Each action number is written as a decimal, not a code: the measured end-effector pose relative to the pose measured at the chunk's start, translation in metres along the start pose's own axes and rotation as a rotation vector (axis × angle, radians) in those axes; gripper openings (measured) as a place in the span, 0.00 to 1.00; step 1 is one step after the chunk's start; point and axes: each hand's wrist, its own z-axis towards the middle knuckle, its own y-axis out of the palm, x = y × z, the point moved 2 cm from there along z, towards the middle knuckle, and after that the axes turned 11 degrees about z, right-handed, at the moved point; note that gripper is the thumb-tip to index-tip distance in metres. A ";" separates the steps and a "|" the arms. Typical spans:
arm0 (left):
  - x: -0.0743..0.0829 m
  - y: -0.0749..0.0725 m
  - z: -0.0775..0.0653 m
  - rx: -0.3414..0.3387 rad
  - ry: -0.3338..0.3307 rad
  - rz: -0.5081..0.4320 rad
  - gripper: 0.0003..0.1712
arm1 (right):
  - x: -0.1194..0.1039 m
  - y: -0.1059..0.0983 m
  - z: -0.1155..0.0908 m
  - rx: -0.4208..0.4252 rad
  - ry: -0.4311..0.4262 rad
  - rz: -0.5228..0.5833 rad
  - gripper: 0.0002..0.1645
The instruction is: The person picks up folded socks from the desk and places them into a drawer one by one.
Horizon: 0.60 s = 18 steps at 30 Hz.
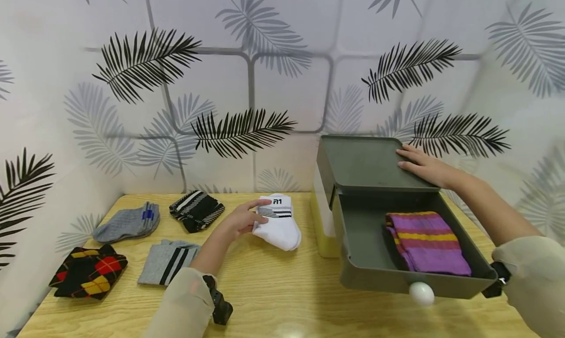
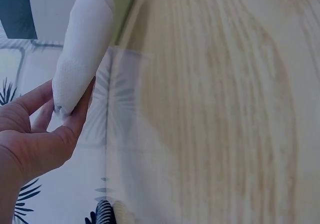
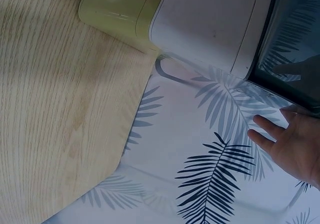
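A folded pair of white socks (image 1: 278,230) with dark stripes and a logo at the cuff is in the middle of the head view. My left hand (image 1: 244,216) pinches its cuff end; the left wrist view shows the socks (image 2: 85,44) between thumb and fingers. On the right, my right hand (image 1: 425,167) rests with straight fingers on the grey top of a small drawer cabinet (image 1: 366,161). Its top drawer (image 1: 375,274) is pulled out, and folded purple socks (image 1: 430,245) with yellow stripes lie inside.
Left on the wooden table (image 1: 273,299) lie grey socks (image 1: 128,223) with a blue mark, black-and-white patterned socks (image 1: 197,210), grey socks with black stripes (image 1: 165,263) and argyle socks (image 1: 90,272). The drawer's white knob (image 1: 421,293) juts forward. A leaf-patterned backdrop (image 1: 282,92) stands behind.
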 end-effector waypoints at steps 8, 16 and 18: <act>0.023 -0.002 -0.013 0.011 0.038 -0.013 0.32 | 0.000 0.000 -0.001 0.003 -0.001 -0.003 0.38; 0.043 -0.002 -0.028 0.011 0.065 -0.015 0.32 | -0.002 0.000 -0.001 -0.003 0.004 0.003 0.39; 0.049 -0.001 -0.032 0.006 0.075 -0.010 0.32 | -0.002 0.000 -0.001 -0.003 0.004 0.003 0.39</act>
